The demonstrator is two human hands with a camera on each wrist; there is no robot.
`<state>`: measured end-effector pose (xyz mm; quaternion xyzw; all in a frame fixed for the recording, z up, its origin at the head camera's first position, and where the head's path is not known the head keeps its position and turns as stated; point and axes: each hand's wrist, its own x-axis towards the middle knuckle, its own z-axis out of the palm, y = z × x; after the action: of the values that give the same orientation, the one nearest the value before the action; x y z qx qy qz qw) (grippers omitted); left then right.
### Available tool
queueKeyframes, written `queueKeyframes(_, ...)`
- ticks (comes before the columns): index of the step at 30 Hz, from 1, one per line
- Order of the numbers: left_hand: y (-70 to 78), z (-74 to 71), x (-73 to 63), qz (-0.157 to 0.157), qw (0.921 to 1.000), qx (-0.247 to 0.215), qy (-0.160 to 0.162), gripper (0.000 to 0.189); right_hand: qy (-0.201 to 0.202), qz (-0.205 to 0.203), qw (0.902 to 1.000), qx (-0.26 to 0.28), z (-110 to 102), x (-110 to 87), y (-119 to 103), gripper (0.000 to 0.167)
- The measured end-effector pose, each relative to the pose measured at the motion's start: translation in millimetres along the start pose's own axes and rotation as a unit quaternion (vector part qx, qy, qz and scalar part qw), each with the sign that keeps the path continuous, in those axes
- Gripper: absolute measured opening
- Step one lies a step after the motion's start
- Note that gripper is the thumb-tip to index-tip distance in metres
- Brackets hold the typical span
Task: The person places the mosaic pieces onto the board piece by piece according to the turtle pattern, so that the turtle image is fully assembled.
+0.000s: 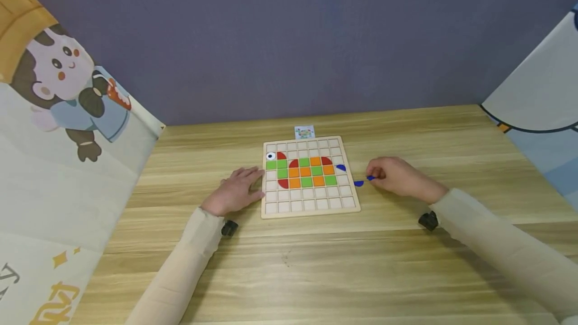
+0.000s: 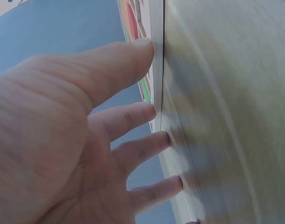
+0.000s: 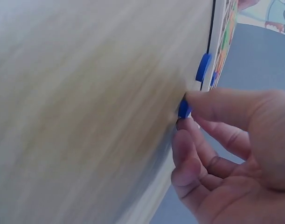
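A square wooden grid board [image 1: 309, 206] lies on the table, partly filled with green, orange and red tiles. At its upper left corner is a white eye tile [image 1: 270, 156]. My left hand [image 1: 236, 190] rests at the board's left edge, fingers spread and fairly straight. Right of the board, my right hand [image 1: 397, 178] pinches a small blue piece [image 3: 184, 108] between thumb and fingers, close over the table. A blue half-round piece [image 1: 358, 183] lies just beside the board's right edge. Another blue piece [image 1: 340, 167] sits in a right-hand cell.
A small picture card [image 1: 304, 132] lies against the board's far edge. The wood-grain table [image 1: 289, 265] meets a dark blue wall [image 1: 316, 39] at the back. Printed panels [image 1: 40, 174] stand at both sides.
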<state>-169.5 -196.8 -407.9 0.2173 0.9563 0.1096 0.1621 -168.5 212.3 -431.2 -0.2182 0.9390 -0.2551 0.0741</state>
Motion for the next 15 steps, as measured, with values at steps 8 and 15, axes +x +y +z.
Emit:
queueKeyframes(8, -1.7, 0.6, 0.0, 0.002, 1.0000, 0.000, 0.000, 0.064, 0.031, 0.005, 0.9995, -0.006, 0.6, 8.9, -24.9, 0.013)
queueKeyframes(15, -2.8, 1.2, -0.1, 0.007, 1.0000, 0.001, 0.006, 0.063, 0.012, -0.055, 0.9984, 0.007, 10.5, 22.6, -66.0, 0.009)
